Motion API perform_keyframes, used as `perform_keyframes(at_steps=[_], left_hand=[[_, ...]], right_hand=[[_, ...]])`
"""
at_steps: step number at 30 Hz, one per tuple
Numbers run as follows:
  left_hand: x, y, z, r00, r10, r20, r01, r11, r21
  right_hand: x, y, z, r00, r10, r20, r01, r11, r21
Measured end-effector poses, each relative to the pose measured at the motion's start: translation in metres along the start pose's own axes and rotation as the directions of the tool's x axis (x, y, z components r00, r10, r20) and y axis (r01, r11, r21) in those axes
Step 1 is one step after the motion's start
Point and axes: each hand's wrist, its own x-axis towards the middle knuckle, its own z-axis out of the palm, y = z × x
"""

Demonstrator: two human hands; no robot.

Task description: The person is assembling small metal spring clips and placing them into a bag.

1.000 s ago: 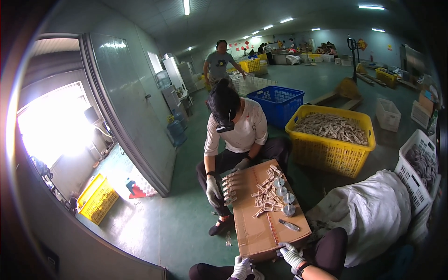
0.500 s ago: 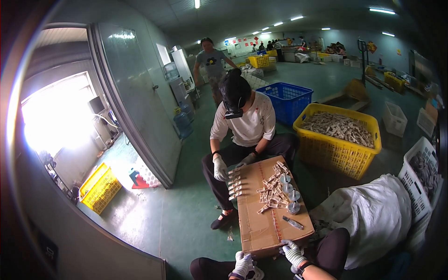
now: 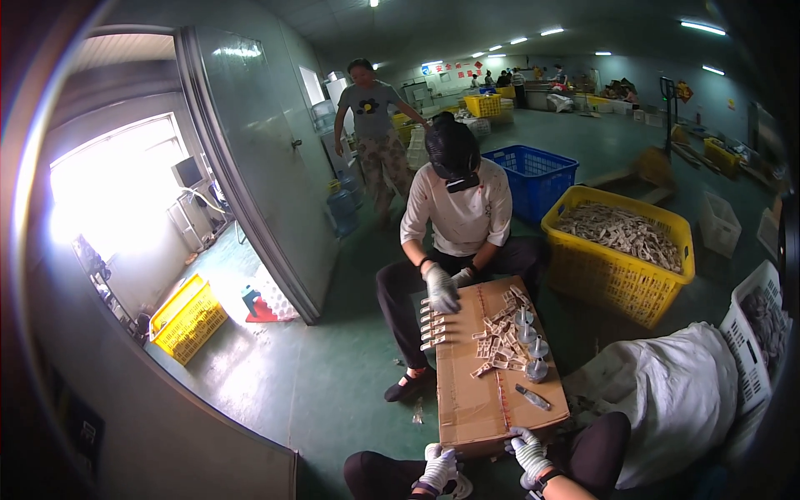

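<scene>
A brown cardboard box (image 3: 467,400) stands before me as a work surface. My left hand (image 3: 438,468), in a white knitted glove, is closed at its near left corner. At the near right corner my right hand (image 3: 530,454), gloved alike, has its fingers curled on the edge. A loose pile of pale clip-like pieces (image 3: 498,346) lies on the box, beside clear rounded containers (image 3: 536,369). Closer to me is a grey, narrow handled tool (image 3: 533,397). Several similar pieces are lined up along the left edge (image 3: 433,327), near a seated co-worker's gloved hand (image 3: 442,289).
A yellow crate (image 3: 617,275) full of pale pieces stands right of the co-worker, a blue crate (image 3: 533,187) behind. At my right are a white sack (image 3: 658,400) and a white basket (image 3: 750,358). Another person (image 3: 371,125) stands behind, near an open door (image 3: 250,167).
The co-worker's gloved hand has moved from the box's left edge inward above the lined-up pieces. The standing person has come closer. My hands stay at the near edge; the view has shifted slightly.
</scene>
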Motion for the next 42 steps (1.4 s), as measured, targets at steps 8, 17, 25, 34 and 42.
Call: perform_keyframes(at_steps=[8,17,25,34,42], left_hand=[[0.013,-0.004,-0.005,1.0,0.004,-0.011,-0.004,1.0,-0.018],[0.011,-0.004,-0.007,1.0,-0.006,-0.004,0.006,1.0,-0.005],[0.011,-0.003,-0.003,1.0,-0.012,0.019,0.013,0.999,-0.033],[-0.003,0.006,0.011,1.0,0.007,-0.021,-0.007,1.0,0.005],[0.017,-0.012,-0.015,1.0,0.001,-0.025,0.0,0.999,0.051]], right_hand=[[-0.001,-0.002,0.001,1.0,0.011,-0.006,-0.011,1.0,-0.014],[-0.004,-0.009,0.003,1.0,0.016,0.002,-0.016,0.999,-0.029],[0.001,-0.001,-0.004,1.0,0.003,0.021,-0.002,0.999,-0.055],[0.004,0.006,-0.007,1.0,-0.02,0.021,0.02,0.999,-0.026],[0.007,0.014,-0.003,0.999,-0.014,0.047,0.014,1.0,-0.003]])
